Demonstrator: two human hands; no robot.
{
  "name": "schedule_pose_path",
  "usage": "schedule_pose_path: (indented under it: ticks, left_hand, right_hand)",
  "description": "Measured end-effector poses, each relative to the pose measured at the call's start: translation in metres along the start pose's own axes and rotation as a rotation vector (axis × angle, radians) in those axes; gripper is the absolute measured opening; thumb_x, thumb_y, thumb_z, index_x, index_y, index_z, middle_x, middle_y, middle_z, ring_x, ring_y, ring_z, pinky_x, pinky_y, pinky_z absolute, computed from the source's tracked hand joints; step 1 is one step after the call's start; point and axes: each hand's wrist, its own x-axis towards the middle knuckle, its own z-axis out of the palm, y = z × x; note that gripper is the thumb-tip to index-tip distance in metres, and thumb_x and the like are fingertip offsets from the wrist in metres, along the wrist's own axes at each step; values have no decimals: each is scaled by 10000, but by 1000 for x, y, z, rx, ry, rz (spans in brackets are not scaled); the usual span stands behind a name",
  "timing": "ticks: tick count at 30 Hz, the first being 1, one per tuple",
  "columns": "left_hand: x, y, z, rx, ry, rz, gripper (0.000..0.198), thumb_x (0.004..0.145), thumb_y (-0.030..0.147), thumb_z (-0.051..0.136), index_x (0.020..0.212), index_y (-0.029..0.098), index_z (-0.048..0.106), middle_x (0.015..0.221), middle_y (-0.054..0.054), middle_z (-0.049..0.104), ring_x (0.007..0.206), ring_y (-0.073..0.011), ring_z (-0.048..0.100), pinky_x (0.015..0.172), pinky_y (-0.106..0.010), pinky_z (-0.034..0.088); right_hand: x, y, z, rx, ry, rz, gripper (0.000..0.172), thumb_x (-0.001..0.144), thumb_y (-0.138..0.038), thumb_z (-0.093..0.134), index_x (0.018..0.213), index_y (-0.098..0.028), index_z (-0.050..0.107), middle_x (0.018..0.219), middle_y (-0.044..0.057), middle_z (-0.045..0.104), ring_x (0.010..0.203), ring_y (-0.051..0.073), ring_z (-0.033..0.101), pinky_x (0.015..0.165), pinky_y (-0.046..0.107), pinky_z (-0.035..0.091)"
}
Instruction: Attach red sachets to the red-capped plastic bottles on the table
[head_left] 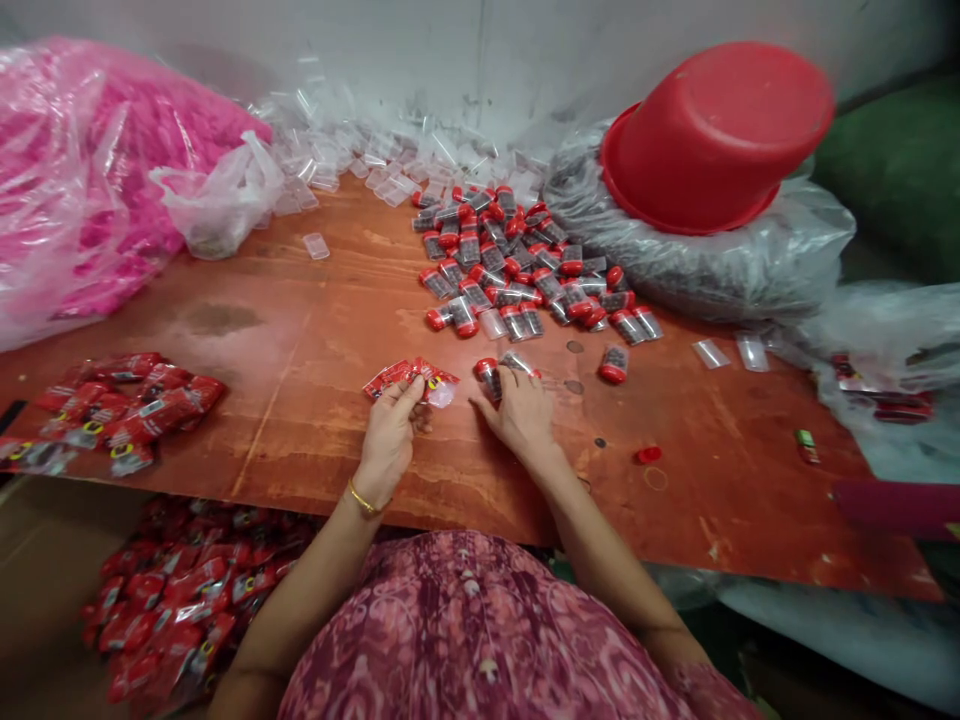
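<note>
1. Head view: your left hand [394, 425] pinches one red packet [390, 378] between thumb and fingers, over the table [300, 400]; some fingertips are hidden beneath it.
2. Your right hand [523, 410] bends over two red-capped containers [487, 378], thumb apart from the fingers; you cannot tell whether they grip.
3. One lone container [613, 364] sits to the right, with one loose red cap [649, 455] nearer you.
4. One red tub [720, 130] rests upside down on a bag [690, 265].
5. Heaped containers [517, 255] behind overlap too much to count; so do the piled packets [154, 415] at your left.
</note>
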Motion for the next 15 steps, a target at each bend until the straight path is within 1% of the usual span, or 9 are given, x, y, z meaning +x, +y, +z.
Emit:
schedule_pose_path:
  ticks: [3,6,8,10,11,13,15]
  left_hand:
    - [-2,-3,1,-56,-20,-51,359,533,346,815,692,157,554,543,49,601,422,-56,510,385,-149,375]
    - [-2,-6,0,-55,-40,-54,334,574,339,797,711,156,554,571,38,617,453,-66,541,421,-156,416]
    - [-3,-7,0,-23,-55,-47,323,585,329,792,714,155,552,571,38,617,451,-69,546,434,-164,434]
    - [-3,-9,2,19,-44,-35,333,567,325,802,694,154,546,551,43,608,440,-72,546,431,-166,436]
    - [-3,-10,3,38,-35,-24,345,551,328,809,684,152,544,543,44,607,436,-73,546,428,-165,435]
    - [-3,-13,5,65,-26,5,368,515,340,823,674,146,553,540,43,609,429,-69,539,427,-165,433]
    - [-3,-17,6,85,-38,35,385,494,362,828,675,140,570,551,39,616,427,-66,531,429,-169,433]
  right_hand:
    - [-5,4,5,-49,-9,3,345,839,-256,494,1134,-99,578,1037,184,637,928,302,540,783,401,401]
    - [-12,14,9,57,20,-44,325,823,-185,430,1090,-101,594,951,162,658,862,274,561,760,382,418]
    - [-17,21,9,179,27,-54,301,822,-212,426,1047,-121,603,896,133,665,812,249,572,727,357,436]
    - [-21,26,7,259,12,-32,285,847,-298,433,994,-139,618,862,118,664,788,240,576,705,347,446]
    - [-23,26,5,269,6,-16,304,857,-348,436,969,-139,627,865,123,663,797,246,576,713,357,447]
    - [-23,24,0,276,32,14,372,868,-426,428,954,-132,639,931,148,658,868,270,571,775,399,437]
    - [-23,18,-7,369,98,21,413,886,-451,388,986,-137,637,1030,153,643,958,278,553,849,428,413]
